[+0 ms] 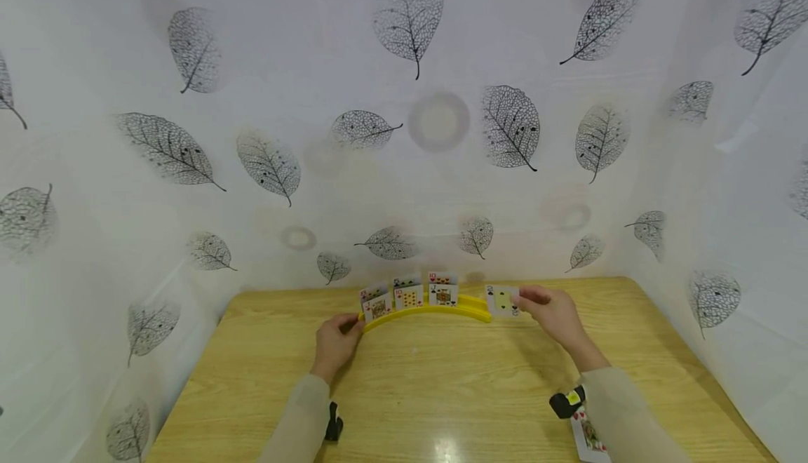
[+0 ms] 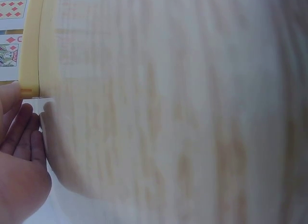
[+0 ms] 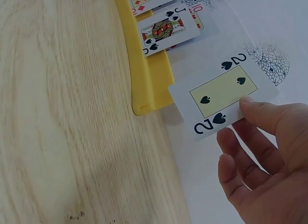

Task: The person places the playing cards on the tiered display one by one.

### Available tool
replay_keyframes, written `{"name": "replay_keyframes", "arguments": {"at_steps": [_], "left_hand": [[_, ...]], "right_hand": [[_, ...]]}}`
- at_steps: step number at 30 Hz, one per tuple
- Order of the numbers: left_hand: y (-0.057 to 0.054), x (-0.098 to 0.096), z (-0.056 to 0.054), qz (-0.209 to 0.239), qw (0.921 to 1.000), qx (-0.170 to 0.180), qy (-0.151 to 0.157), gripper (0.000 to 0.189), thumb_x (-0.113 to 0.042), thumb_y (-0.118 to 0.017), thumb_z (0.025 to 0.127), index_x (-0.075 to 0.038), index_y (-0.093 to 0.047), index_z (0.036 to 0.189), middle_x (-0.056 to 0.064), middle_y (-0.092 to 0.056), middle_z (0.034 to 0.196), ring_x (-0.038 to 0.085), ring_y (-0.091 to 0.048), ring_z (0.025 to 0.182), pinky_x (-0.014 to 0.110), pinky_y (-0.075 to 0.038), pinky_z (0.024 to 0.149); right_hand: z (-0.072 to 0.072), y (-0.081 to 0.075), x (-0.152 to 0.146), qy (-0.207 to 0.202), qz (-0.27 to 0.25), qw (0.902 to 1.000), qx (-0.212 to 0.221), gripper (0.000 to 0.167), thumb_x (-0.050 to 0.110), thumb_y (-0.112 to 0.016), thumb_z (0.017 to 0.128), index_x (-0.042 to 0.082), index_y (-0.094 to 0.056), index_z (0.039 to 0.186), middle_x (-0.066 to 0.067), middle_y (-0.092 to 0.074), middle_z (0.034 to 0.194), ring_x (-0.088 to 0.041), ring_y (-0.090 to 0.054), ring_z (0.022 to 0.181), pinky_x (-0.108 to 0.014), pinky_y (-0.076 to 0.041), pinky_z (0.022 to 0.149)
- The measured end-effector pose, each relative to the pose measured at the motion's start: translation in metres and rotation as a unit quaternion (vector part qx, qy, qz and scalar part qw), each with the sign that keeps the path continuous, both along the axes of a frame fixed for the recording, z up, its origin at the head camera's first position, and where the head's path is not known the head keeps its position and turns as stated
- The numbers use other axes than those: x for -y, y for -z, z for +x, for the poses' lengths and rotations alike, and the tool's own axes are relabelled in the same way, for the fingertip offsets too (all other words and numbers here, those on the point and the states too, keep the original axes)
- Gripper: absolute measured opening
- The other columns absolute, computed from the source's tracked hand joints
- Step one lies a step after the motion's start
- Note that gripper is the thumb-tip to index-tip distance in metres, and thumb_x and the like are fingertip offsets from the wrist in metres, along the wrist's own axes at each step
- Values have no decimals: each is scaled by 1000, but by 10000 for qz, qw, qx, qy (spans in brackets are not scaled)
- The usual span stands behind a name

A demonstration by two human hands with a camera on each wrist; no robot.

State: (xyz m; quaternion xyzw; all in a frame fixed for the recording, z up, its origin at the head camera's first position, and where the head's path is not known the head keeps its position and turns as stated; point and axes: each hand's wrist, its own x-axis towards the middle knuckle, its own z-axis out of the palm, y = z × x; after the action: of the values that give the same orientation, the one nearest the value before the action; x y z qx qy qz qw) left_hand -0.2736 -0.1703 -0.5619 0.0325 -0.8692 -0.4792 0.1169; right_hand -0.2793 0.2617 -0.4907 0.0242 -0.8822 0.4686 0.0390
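A curved yellow card holder (image 1: 410,312) stands toward the back of the table with several playing cards upright in two rows. Its front row shows a jack (image 1: 379,307), a ten of diamonds (image 1: 409,297) and a jack of spades (image 3: 163,31). My left hand (image 1: 337,342) grips the holder's left end, thumb at the tip. Between thumb and fingers, my right hand (image 1: 555,314) pinches a two of spades (image 3: 221,94), face toward me. That card is tilted just beyond the holder's right end, whose slots (image 3: 160,79) show bare beside the jack of spades.
On the table (image 1: 429,393), a face card with red hearts (image 1: 588,435) lies at the front right, partly under my right sleeve (image 1: 621,407). Behind the table hangs a white sheet (image 1: 442,189) printed with leaves, close to its back edge.
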Motion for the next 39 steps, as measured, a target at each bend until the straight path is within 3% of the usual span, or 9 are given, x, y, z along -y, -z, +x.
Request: {"name": "replay_keyframes", "arguments": {"at_steps": [5,10,18,25,31,39], "left_hand": [[0,-1,0,-93,9995,-282,-41,18,-8,-77,95,3,-79,109,21,-78,115,42,-72,113,57,-55,104],[-1,-1,0,-91,9996,-263,-70,19,-9,-78,95,3,-79,109,21,-78,115,42,-72,113,56,-56,104],[-2,-2,1,-146,9990,-416,-47,18,-9,-77,95,3,-79,108,21,-78,113,42,-72,111,57,-56,102],[-1,-1,0,-121,9995,-305,-42,19,-9,-77,95,3,-79,110,22,-78,115,42,-72,113,57,-56,104],[0,0,0,-175,9996,-208,-17,20,-10,-76,96,3,-78,111,22,-77,118,43,-70,116,58,-54,107],[0,0,-1,-133,9999,-105,-29,21,-12,-77,96,2,-78,112,22,-76,120,43,-70,117,57,-54,107]], "right_hand": [[-8,0,6,27,-87,9999,-97,50,35,-71,103,-1,-67,137,-23,-73,129,-29,-72,109,-21,-60,79],[-14,-1,13,16,-76,9999,-148,46,30,-70,103,-1,-66,138,-24,-72,131,-31,-72,110,-20,-60,81],[-22,-4,22,-13,-75,9997,-222,45,27,-68,104,-2,-65,139,-24,-71,132,-37,-71,114,-36,-64,89],[-27,-5,29,45,-146,9997,-168,44,25,-69,104,-3,-65,138,-25,-71,130,-36,-71,111,-36,-64,87],[-31,-4,35,34,-187,9998,-64,44,25,-68,105,-3,-65,138,-25,-72,130,-35,-71,110,-44,-64,91],[-34,0,39,19,-86,9999,-51,44,25,-68,104,-3,-65,138,-25,-72,130,-36,-72,111,-39,-65,88]]}}
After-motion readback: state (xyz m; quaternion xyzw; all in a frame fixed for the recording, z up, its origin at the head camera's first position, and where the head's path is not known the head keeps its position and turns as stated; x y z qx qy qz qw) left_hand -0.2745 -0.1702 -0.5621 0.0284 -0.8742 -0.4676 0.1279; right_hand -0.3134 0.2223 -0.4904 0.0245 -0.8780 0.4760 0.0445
